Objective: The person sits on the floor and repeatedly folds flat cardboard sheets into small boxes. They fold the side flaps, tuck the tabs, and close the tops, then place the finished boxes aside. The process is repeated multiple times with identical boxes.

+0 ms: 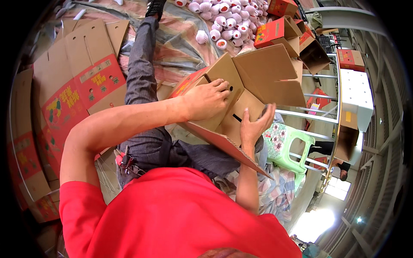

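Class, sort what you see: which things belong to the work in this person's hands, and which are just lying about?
In the work:
- open cardboard box
- left hand, on the box's wall
- right hand, at its opening

Apparently just about:
- green stool
- flattened cartons, at left
- pile of netted round items; possibly related

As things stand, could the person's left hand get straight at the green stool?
Probably not directly: the left hand is on the open cardboard carton, and that carton and the right hand appear to lie between it and the pale green plastic stool. It would likely need to go around them.
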Tool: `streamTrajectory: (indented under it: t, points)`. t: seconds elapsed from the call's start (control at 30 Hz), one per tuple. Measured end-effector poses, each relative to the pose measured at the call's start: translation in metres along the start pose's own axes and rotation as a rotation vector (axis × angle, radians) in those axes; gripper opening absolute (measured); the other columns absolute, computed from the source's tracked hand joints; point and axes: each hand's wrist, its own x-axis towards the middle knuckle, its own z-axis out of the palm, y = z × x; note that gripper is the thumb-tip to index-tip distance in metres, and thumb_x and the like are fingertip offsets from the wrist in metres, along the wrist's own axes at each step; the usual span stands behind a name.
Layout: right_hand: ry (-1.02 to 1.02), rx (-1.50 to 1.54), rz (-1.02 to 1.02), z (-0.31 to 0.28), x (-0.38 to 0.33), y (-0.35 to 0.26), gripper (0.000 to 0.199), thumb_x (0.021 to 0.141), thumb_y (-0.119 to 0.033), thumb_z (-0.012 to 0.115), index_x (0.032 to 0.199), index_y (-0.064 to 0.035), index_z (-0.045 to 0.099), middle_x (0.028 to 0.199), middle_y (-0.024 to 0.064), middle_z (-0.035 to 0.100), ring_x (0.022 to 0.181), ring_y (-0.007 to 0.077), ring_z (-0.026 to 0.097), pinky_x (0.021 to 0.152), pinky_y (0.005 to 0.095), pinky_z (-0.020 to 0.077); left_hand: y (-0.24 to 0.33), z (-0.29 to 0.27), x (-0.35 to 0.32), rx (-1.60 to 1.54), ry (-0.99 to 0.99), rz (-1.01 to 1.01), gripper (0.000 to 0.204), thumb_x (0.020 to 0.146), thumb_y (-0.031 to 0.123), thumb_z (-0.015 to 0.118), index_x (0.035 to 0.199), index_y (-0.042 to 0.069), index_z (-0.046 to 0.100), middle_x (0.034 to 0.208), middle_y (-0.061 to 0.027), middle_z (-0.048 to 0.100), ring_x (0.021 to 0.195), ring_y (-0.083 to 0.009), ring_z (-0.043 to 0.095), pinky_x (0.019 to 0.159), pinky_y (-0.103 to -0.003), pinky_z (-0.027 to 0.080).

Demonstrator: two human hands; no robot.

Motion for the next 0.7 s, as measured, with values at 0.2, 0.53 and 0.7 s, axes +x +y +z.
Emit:
streamTrajectory:
  t: [0.2,0.53,0.7]
  points:
    - [-0.394,0.973,0.780,0.005,-0.026,0.031,0.080,0.091,-0.023,0.085,0.152,0.0034,0.041,0.143,0.0142,0.057,0.129,0.0236,0.057,0.107,0.0380,0.0483,-0.007,-0.025,-0.020,-0.120,0.287,-0.343,0.096,0.075,0.030,0.087,0.157,0.011,0.042,0.163,-0.0212,0.038,0.151,-0.0404,0.036,0.125,-0.056,0.029]
    - [-0.252,0.975,0.576,0.035,-0.047,0.007,0.074,0.092,-0.004,0.065,0.157,0.0036,0.031,0.142,0.0161,0.056,0.127,0.0258,0.058,0.108,0.0380,0.0475,0.009,-0.006,-0.006,-0.172,-0.024,-0.532,0.104,0.069,0.020,0.083,0.161,0.001,0.036,0.156,-0.0364,0.037,0.113,-0.0454,0.065,0.092,-0.050,0.058]
    - [-0.319,0.731,0.169,0.064,-0.052,-0.005,0.071,0.110,-0.032,0.053,0.161,0.0087,0.024,0.174,0.0288,0.011,0.162,0.0420,0.012,0.131,0.0495,0.0124,-0.004,0.028,-0.002,-0.134,0.064,-0.231,0.094,0.078,0.028,0.081,0.157,-0.003,0.040,0.157,-0.0384,0.035,0.139,-0.0497,0.048,0.114,-0.053,0.045]
